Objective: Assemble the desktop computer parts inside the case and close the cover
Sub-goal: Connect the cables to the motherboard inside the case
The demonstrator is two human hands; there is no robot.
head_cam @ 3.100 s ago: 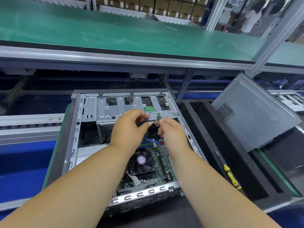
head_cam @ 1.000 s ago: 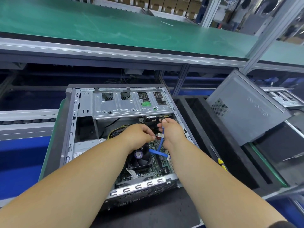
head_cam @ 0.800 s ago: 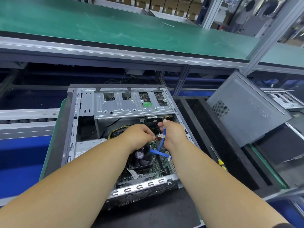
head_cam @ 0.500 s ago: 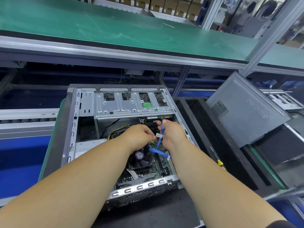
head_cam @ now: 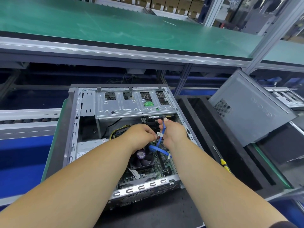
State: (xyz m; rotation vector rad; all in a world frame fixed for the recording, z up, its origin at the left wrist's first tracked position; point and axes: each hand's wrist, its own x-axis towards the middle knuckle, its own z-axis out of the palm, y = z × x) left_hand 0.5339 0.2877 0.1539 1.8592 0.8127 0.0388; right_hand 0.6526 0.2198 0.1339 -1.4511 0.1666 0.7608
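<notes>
Hands [head_cam: 158,134] are both pinching a blue cable [head_cam: 160,137] inside the open case [head_cam: 74,129]; tugging is risking a bent connector or snagging the fan [head_cam: 143,158].

Both forearms are seen bare; a dark sleeve edge [head_cam: 279,225] is glimpsed at the right arm's upper end.

I see bare, dull-silver sheet metal on the case [head_cam: 74,129] and its drive cage [head_cam: 131,107]. The cable [head_cam: 158,142] looks like smooth blue plastic. The cover [head_cam: 251,109] is matt grey painted metal. Black foam trays [head_cam: 230,145] look soft and matt; the green bench mat [head_cam: 115,27] is smooth, faintly scuffed.
</notes>
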